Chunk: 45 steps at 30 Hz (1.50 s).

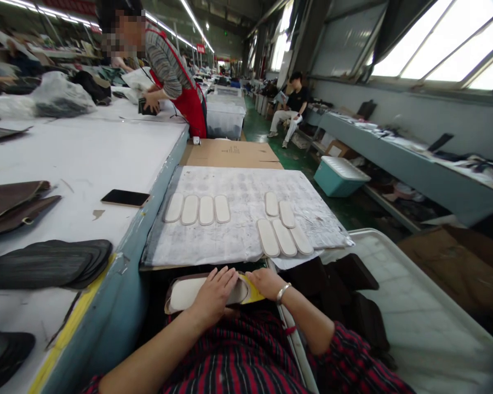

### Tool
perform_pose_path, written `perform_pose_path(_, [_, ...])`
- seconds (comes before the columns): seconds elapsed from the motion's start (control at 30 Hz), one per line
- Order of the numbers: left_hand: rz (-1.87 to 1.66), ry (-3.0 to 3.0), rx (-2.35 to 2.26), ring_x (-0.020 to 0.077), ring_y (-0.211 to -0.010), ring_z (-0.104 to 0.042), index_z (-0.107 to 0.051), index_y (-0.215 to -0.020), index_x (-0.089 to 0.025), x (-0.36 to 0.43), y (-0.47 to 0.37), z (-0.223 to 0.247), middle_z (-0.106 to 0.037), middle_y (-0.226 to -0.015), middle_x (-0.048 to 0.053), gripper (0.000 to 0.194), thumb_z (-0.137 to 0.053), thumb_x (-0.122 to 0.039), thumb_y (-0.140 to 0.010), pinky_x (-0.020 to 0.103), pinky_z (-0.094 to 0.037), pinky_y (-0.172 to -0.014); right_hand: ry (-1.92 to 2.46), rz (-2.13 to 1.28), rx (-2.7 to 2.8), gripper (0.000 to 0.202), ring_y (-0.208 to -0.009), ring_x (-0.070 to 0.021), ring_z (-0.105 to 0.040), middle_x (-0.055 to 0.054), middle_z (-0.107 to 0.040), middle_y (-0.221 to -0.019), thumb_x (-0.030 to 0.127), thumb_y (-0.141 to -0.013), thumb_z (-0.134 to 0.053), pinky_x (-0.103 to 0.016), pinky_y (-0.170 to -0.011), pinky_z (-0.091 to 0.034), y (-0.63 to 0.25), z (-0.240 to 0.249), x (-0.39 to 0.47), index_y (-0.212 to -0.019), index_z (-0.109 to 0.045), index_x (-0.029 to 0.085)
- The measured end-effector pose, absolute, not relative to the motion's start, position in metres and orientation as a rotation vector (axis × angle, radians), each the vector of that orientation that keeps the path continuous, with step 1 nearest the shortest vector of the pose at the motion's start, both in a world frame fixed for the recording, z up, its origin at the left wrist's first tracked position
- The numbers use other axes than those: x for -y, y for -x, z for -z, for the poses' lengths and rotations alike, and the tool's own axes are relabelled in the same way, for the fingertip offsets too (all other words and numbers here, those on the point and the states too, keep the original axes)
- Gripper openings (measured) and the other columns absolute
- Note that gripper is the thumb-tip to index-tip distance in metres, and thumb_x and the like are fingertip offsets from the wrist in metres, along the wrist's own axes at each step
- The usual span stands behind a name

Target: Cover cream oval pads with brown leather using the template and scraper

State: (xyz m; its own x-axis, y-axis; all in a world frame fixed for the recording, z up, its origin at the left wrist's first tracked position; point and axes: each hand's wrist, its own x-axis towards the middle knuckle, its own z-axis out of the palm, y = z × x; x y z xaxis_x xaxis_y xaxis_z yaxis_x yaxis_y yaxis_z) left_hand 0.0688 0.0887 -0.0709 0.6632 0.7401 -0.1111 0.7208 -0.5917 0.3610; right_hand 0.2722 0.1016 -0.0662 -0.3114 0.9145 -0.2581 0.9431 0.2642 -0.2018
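Observation:
A long, round-ended brown piece [173, 281] lies across my lap. On top of it sits a whitish oval pad [185, 293]. My left hand [217, 291] rests flat on the pad with its fingers stretched out, hiding the middle of it. At the right end, beside a yellow area [253, 292], my right hand [267, 282] has its fingers curled round the edge. Just beyond my hands, several similar pads [206, 210] lie in a row on the left of a white-covered board [234, 241]. Another group of pads [285, 238] lies on its right.
On my left is a white-topped table [82, 158] with a phone [125, 197], stacked dark oval pieces [45, 264] and brown leather pieces [14, 205]. At my right, dark brown pieces [353, 306] lie in a white bin [431, 328]. A co-worker in a red apron [191, 109] bends over the table.

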Motion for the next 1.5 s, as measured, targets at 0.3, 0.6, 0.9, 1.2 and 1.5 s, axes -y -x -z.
perform_pose_path(0.3, [-0.023,-2.394,-1.122,0.0339,-0.130,-0.021,-0.011,-0.139,-0.016,-0.097,-0.067,0.060,-0.024,-0.141,0.020,0.126,-0.068,-0.065,-0.039,0.048,-0.013,-0.105,-2.047,0.306,-2.345,0.048,-0.075,-0.0180,-0.062,-0.007,-0.065,-0.076,0.037,-0.094,-0.017,-0.027,-0.065,-0.040,-0.273,0.067,-0.059,-0.082,-0.058,0.017])
perform_pose_path(0.6, [-0.139,-2.476,-1.193,0.0348,-0.122,-0.031,-0.012,-0.139,-0.018,-0.088,-0.085,0.069,-0.039,-0.130,0.019,0.125,-0.066,-0.068,-0.039,0.051,-0.010,-0.103,-2.125,0.214,-2.346,0.042,-0.068,-0.0179,-0.063,-0.005,-0.065,-0.069,0.036,-0.094,-0.022,-0.026,-0.059,-0.041,-0.254,0.072,-0.063,-0.079,-0.057,0.020])
perform_pose_path(0.9, [-0.242,-2.459,-1.183,0.0284,-0.108,-0.045,-0.012,-0.139,-0.015,-0.098,-0.086,0.071,-0.049,-0.118,0.014,0.114,-0.073,-0.044,-0.047,0.040,-0.028,-0.097,-2.284,0.108,-2.314,0.041,-0.066,-0.0159,-0.061,-0.005,-0.065,-0.071,0.032,-0.095,-0.022,-0.025,-0.056,-0.035,-0.239,0.088,-0.069,-0.078,-0.056,0.018])
perform_pose_path(1.2, [-0.699,-1.975,-1.402,0.0258,-0.129,-0.027,-0.022,-0.136,-0.021,-0.097,0.005,0.052,-0.031,-0.140,0.011,0.082,-0.058,-0.051,-0.069,0.042,-0.021,-0.106,-2.327,-0.052,-2.333,0.041,-0.074,-0.0170,-0.059,-0.005,-0.063,-0.074,0.038,-0.095,-0.020,-0.028,-0.068,-0.033,-0.266,0.055,-0.098,-0.087,-0.055,0.018])
perform_pose_path(1.5, [-1.082,-0.806,-1.350,0.0264,-0.114,-0.049,-0.045,-0.124,-0.011,-0.060,0.046,0.123,-0.055,-0.120,0.017,0.076,-0.014,-0.065,-0.082,0.042,-0.036,-0.096,-1.555,0.251,-2.479,0.060,-0.077,-0.0237,-0.062,-0.012,-0.067,-0.079,0.051,-0.090,-0.019,-0.035,-0.070,-0.037,-0.164,0.056,-0.158,-0.077,-0.066,0.016])
